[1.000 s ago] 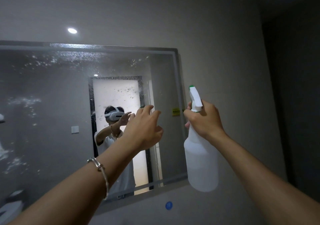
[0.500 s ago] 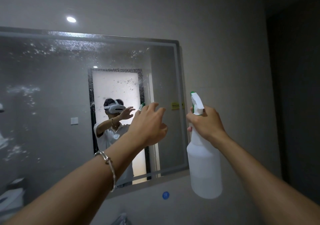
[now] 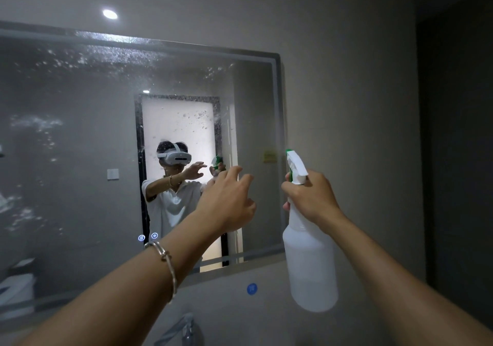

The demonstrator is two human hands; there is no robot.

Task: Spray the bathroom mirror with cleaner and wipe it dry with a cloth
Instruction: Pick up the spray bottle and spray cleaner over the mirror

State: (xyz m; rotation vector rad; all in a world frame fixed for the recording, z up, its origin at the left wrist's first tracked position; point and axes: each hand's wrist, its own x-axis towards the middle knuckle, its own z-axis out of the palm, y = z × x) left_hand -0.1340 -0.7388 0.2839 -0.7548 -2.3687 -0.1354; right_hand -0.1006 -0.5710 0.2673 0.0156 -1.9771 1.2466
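Gripping translucent white plastic spray bottle at neck, right hand fingers curled, beside right edge of droplet-speckled rectangular mirror. Holding left hand fingers spread, empty, before glass. Writing on round blue sticker below: illegible.

Left part of mirror cut off by frame edge, tap cropped at btm, yellow sticker txt too small to read, fingertips of right hand hidden behind spray bottle
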